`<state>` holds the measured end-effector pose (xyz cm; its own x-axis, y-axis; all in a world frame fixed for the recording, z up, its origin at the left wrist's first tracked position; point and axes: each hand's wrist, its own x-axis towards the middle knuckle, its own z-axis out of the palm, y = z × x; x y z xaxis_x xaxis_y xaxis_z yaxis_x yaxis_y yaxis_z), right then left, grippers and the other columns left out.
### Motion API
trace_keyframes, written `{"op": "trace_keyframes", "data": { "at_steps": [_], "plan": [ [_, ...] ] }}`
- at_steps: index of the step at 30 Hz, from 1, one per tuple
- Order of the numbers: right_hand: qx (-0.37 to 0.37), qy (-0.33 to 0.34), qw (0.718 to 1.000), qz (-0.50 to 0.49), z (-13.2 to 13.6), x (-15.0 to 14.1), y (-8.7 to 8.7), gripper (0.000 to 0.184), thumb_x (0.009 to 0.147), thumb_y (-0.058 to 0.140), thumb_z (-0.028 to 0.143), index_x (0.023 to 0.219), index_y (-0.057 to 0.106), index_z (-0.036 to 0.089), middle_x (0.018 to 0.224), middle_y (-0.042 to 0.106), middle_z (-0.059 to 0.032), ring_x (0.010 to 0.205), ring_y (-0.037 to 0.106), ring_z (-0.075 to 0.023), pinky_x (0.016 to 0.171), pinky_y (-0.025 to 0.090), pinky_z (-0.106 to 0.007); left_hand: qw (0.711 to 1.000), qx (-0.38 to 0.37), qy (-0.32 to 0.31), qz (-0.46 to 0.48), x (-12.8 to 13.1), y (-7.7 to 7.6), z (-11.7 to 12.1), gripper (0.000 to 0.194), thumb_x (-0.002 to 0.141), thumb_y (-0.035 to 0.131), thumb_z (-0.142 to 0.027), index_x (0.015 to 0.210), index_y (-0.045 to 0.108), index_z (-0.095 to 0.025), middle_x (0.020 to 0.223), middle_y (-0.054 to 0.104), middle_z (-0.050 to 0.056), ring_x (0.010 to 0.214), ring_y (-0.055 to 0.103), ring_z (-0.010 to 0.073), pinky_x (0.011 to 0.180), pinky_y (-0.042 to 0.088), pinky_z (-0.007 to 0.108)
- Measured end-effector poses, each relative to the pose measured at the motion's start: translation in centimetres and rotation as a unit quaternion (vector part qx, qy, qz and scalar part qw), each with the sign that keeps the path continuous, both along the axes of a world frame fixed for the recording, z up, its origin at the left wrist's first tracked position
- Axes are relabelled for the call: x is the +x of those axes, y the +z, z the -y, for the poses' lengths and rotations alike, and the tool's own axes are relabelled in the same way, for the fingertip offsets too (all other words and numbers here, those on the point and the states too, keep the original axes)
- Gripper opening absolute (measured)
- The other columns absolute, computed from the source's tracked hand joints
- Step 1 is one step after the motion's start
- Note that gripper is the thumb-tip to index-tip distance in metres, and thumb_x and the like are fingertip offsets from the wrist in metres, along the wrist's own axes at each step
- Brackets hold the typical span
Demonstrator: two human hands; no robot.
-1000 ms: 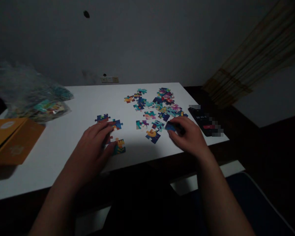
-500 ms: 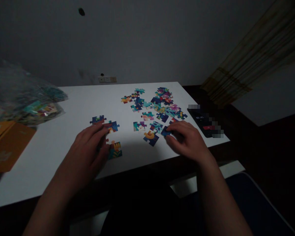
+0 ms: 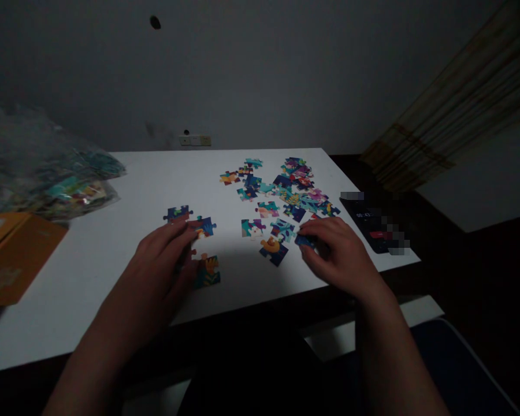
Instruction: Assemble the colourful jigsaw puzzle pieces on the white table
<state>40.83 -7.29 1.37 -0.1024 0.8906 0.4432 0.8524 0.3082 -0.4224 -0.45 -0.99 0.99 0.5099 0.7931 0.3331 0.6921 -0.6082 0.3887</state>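
On the table, right hand is at blue piece, thumb and fingers curled; can't tell if clamped. Left hand covers part of left pieces, grip hidden. Risks: sideways drag bumps leaf piece; left palm pressure skews 1 or more. Phone limits room rightward; bare strip between the 2 groups.

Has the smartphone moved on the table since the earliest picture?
No. Against the right edge of the white table, the smartphone lies in the same place; only the view has shifted.
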Motion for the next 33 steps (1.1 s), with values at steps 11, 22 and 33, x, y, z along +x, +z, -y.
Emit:
{"op": "trace_keyframes", "data": {
  "at_steps": [11,22,33],
  "plan": [
    [0.049,-0.027,0.998,0.011,0.0,0.3,-0.6,0.015,0.112,0.071,0.033,0.114,0.085,0.029,0.116,0.092,-0.0098,0.111,0.083,-0.0382,0.099,0.063,-0.059,1.0,0.005,0.004,0.01,0.3,-0.5,-0.3,0.048,0.127,0.055,-0.046,0.167,0.07,-0.025,0.182,0.065,0.019,0.17,0.061,0.0438,0.141,0.052,0.079],
    [-0.068,-0.063,0.988,0.125,-9.8,2.5,0.5,0.026,0.107,0.078,0.043,0.126,0.085,0.026,0.13,0.09,-0.0211,0.123,0.077,-0.0483,0.107,0.066,-0.071,0.999,0.032,-0.009,0.007,0.1,-1.2,-0.6,0.046,0.125,0.056,-0.036,0.166,0.071,-0.02,0.181,0.065,0.023,0.171,0.06,0.0443,0.138,0.054,0.08],
    [-0.101,-0.076,0.992,-0.029,-11.8,2.9,0.8,0.04,0.096,0.086,0.039,0.133,0.083,0.023,0.119,0.089,-0.0148,0.103,0.083,-0.0354,0.098,0.069,-0.056,0.999,0.034,-0.021,-0.002,0.0,-1.6,-0.7,0.045,0.125,0.056,-0.035,0.165,0.07,-0.018,0.182,0.065,0.023,0.173,0.058,0.0447,0.139,0.054,0.08]
  ]
}}
